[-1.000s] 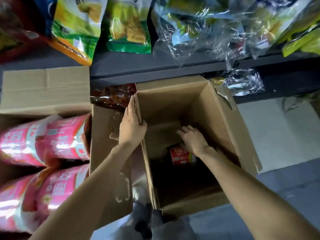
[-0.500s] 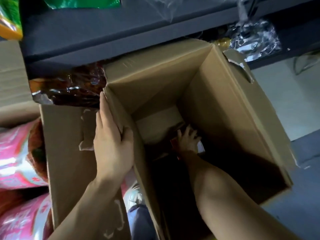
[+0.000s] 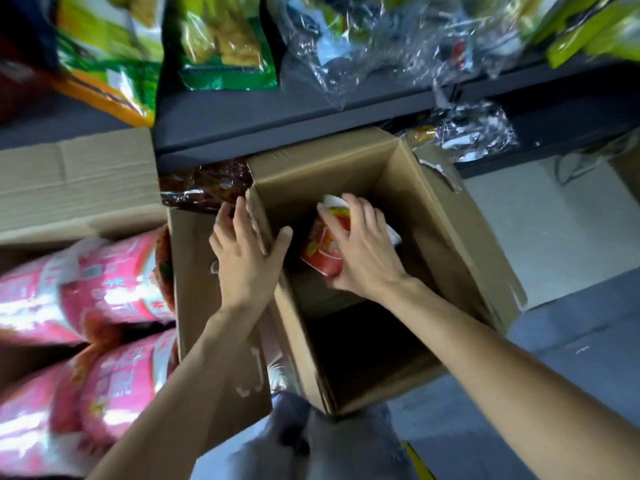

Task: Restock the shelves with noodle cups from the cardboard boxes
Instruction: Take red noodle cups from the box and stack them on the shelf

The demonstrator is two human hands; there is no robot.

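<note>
An open cardboard box (image 3: 460, 258) stands on the floor in front of the dark shelf (image 3: 311, 109). My right hand (image 3: 360, 247) grips a red noodle cup (image 3: 323, 249) with a white lid, lifted up inside the box near its rim. My left hand (image 3: 242, 251) holds the box's left wall, fingers on the outside and thumb over the edge. The bottom of the box is dark and I cannot see what else lies there.
A second open box (image 3: 69, 181) at the left holds pink wrapped packs (image 3: 104, 289). Snack bags (image 3: 221, 43) and crumpled clear plastic (image 3: 381, 39) fill the shelf above. A dark brown packet (image 3: 204, 185) lies under the shelf. Grey floor (image 3: 571, 341) lies to the right.
My right hand has come up from the bottom of the box with the red noodle cup in its grip. The left hand stays on the box wall. The camera tilted up.
</note>
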